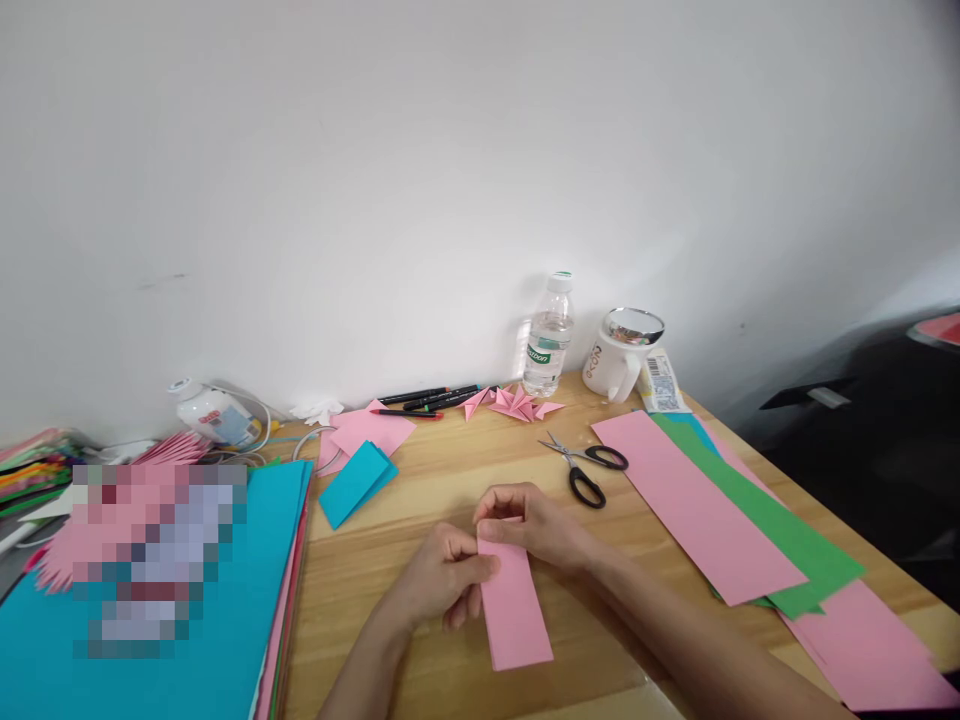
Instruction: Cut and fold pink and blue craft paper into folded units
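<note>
The left hand (446, 578) grips the left edge of a pink paper strip (517, 610), thumb on top and fingers curled beneath. The right hand (525, 525) pinches the strip's far end, fingers bent over it. The strip lies between the hands, slanting toward the viewer; its near edge looks layered, so it seems already folded lengthwise or doubled, though the fingers hide what is being done at the far end.

Taking the strip as the clock's centre, black-handled scissors (586, 468) lie at one o'clock, blades parted, touched by neither hand. Farther off, at twelve, small pink folded pieces (516, 403) sit near a water bottle (549, 345); these look finished, while the strip, by comparison, looks only partway shaped. At ten o'clock rests a folded blue paper (356, 485), just beside flat pink sheets (382, 432).

At two o'clock, a long pink sheet (697, 510) overlaps a green sheet (780, 535). Both lie flat with no folds showing, so they appear unworked.
</note>
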A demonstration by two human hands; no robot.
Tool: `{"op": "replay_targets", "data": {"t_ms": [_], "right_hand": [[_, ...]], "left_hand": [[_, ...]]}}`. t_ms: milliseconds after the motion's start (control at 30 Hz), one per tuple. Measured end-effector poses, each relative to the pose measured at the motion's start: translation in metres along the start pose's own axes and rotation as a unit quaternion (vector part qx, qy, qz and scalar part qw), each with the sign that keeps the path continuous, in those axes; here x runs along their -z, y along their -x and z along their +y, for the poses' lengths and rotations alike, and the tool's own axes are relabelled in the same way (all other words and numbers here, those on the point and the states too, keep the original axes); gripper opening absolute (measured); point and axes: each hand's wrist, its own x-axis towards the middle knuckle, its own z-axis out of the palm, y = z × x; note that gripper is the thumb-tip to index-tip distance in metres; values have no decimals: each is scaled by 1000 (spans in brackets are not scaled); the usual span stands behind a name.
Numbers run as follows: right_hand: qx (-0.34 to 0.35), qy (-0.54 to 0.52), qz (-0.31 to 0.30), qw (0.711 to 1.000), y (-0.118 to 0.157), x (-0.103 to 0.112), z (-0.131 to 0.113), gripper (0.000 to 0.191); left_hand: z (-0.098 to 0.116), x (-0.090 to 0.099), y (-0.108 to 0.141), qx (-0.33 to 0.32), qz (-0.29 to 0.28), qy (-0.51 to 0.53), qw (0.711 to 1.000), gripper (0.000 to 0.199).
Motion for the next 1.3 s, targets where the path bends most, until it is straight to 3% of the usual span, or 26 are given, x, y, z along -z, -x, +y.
{"op": "replay_targets", "data": {"t_ms": [267,400,467,533,600,733,833,967,1033,1067,1167,1300], "right_hand": [[-27,-41,15,999,0,-2,2,42],[67,62,62,994,-4,0,11,27],[142,173,110,969,-5,2,16,15],[224,292,129,921,-6,3,22,4],[283,371,113,877,-6,1,27,12],[294,421,77,855,-5,-5,37,17],[287,465,86,833,-4,-8,42,19],[285,521,95,799,-1,-11,45,21],[284,556,80,777,2,-13,42,18],[280,575,69,766,3,-14,40,17],[248,621,48,742,9,-18,34,17],[178,679,54,710,18,-23,32,19]], "left_hand": [[-3,3,-2,-6,3,11,1000,37],[-4,9,-1,3,49,-6,999,33],[-3,11,-1,15,88,-25,996,32],[-1,10,-1,29,116,-45,992,31],[1,8,-2,44,128,-62,989,31],[7,6,-5,93,150,-113,978,33],[12,7,-5,135,162,-179,961,34],[16,-1,0,119,263,-301,909,13],[12,-8,2,75,312,-360,876,14],[7,-11,3,43,320,-390,862,17],[-13,-14,4,-130,269,-550,780,26],[-44,-6,-1,-178,283,-616,714,40]]}}
